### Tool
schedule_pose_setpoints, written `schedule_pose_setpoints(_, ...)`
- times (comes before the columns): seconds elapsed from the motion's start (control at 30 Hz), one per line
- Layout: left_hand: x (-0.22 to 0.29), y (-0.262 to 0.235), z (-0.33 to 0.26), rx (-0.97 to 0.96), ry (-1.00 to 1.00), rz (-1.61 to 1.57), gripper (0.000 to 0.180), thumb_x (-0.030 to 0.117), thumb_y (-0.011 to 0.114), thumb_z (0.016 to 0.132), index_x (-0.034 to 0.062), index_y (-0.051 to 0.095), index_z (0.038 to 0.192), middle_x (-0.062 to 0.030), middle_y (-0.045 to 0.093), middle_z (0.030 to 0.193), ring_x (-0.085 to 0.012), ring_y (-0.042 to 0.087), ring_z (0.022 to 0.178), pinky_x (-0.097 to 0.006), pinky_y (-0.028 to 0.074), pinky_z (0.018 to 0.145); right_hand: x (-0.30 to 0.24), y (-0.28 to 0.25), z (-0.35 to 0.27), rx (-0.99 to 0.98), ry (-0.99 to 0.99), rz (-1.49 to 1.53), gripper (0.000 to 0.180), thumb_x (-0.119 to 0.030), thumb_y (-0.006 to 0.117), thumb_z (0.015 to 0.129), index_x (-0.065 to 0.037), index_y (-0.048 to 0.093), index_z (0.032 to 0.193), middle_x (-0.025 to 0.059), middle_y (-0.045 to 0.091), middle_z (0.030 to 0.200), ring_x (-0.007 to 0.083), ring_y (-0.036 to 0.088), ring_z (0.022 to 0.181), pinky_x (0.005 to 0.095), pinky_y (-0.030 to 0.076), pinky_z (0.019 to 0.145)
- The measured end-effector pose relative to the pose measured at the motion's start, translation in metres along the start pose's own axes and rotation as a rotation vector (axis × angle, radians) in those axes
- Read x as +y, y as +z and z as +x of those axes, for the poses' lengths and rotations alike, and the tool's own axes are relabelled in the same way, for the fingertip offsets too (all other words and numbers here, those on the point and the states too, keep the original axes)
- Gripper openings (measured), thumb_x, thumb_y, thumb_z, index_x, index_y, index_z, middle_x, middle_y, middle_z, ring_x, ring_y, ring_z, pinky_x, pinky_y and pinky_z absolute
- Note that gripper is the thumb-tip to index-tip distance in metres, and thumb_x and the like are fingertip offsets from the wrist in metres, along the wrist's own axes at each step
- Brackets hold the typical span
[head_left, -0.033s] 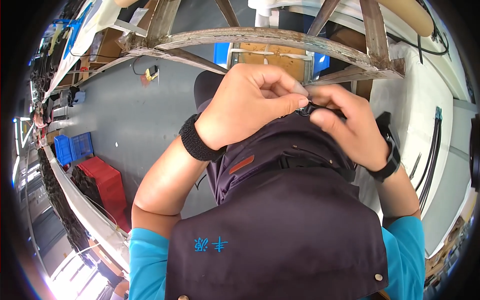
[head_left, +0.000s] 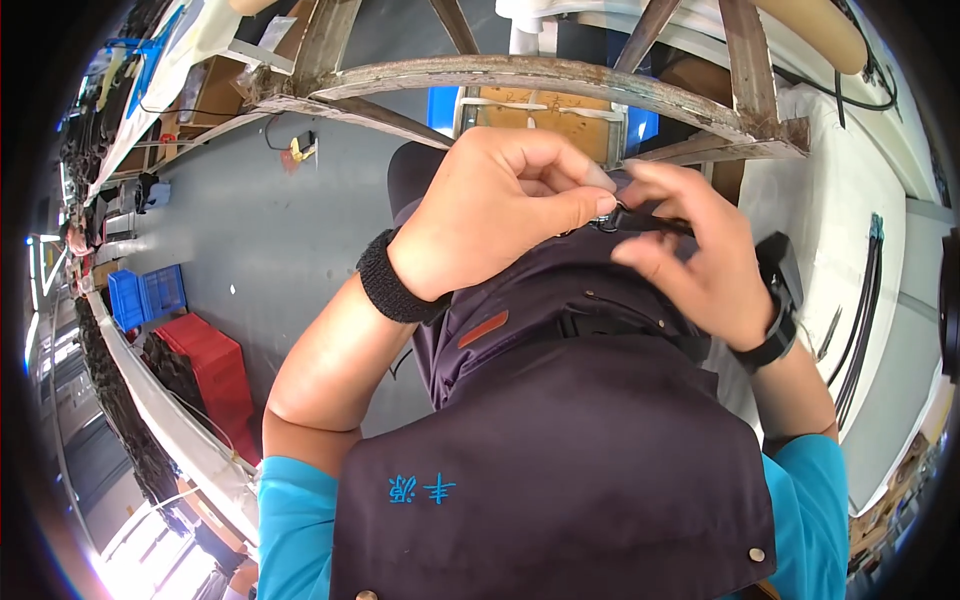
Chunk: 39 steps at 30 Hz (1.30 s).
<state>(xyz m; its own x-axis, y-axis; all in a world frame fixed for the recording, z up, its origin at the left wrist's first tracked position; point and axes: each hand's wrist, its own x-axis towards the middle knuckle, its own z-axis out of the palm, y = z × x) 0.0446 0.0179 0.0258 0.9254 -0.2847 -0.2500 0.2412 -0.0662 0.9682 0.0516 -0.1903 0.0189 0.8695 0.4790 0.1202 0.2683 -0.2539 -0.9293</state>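
Over my lap, my left hand [head_left: 495, 205] is closed in a pinch, thumb against fingers, on the end of a small black strap-like piece [head_left: 632, 219]. A shiny bit shows on the piece just below the thumb tip; its exact kind is too small to tell. Around the piece's other end, my right hand [head_left: 712, 265] has its thumb and fingers spread, with the fingertips slightly blurred. Beneath both hands lies the dark purple apron [head_left: 560, 420] that I wear, with a black buckle strap across the waist.
A worn metal frame [head_left: 540, 75] stands in front of me. At right is a white-covered surface [head_left: 800, 210] bearing long black cords [head_left: 860, 330]. Red crates [head_left: 210, 370] and a blue crate [head_left: 145, 295] sit on the grey floor [head_left: 300, 230] at left.
The thumb and fingers of my right hand have spread apart, away from the black strap-like piece. My left hand keeps its pinch in the same place.
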Motion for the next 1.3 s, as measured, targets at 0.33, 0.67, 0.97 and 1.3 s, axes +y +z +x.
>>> schedule_pose_setpoints(0.33,0.007,0.003,0.019,-0.175,-0.127,-0.154,0.018,0.014,0.065,0.087,-0.0005,0.065,0.098,-0.0071,0.068,0.089,-0.011,0.064,0.078,-0.023,0.052,0.07,0.005,-0.012,-0.015,-0.001,-0.447,-0.454,0.034,-0.007,0.077,0.066,0.0,0.064,0.097,0.0064,0.047,0.062,0.02,0.048,0.05,0.0312,0.037,0.044)
schedule_pose_setpoints(0.67,0.004,0.004,0.019,-0.103,0.201,-0.083,0.009,0.004,0.066,0.084,-0.0019,0.065,0.091,-0.0106,0.068,0.088,-0.0147,0.066,0.082,-0.027,0.053,0.074,-0.009,-0.026,0.002,-0.039,-0.307,-0.369,0.014,-0.008,0.072,0.073,-0.002,0.061,0.08,0.0092,0.051,0.062,0.0245,0.049,0.05,0.0334,0.039,0.046)
schedule_pose_setpoints(0.97,0.004,0.009,0.009,-0.056,0.174,-0.039,0.013,-0.002,0.067,0.081,-0.0019,0.062,0.094,-0.01,0.067,0.093,-0.014,0.065,0.087,-0.024,0.054,0.076,0.003,-0.042,0.025,-0.405,0.428,0.265,0.024,-0.021,0.064,0.087,0.001,0.06,0.079,-0.0024,0.049,0.06,0.0052,0.044,0.056,0.0219,0.035,0.051)
schedule_pose_setpoints(1.3,0.009,0.002,0.006,-0.082,-0.027,-0.255,0.008,0.006,0.066,0.085,0.0012,0.063,0.092,-0.0074,0.067,0.089,-0.0108,0.063,0.078,-0.023,0.051,0.067,-0.006,-0.017,-0.008,0.01,-0.406,-0.367,0.032,-0.006,0.074,0.07,-0.002,0.063,0.099,0.0092,0.056,0.071,0.0242,0.055,0.059,0.032,0.044,0.052)
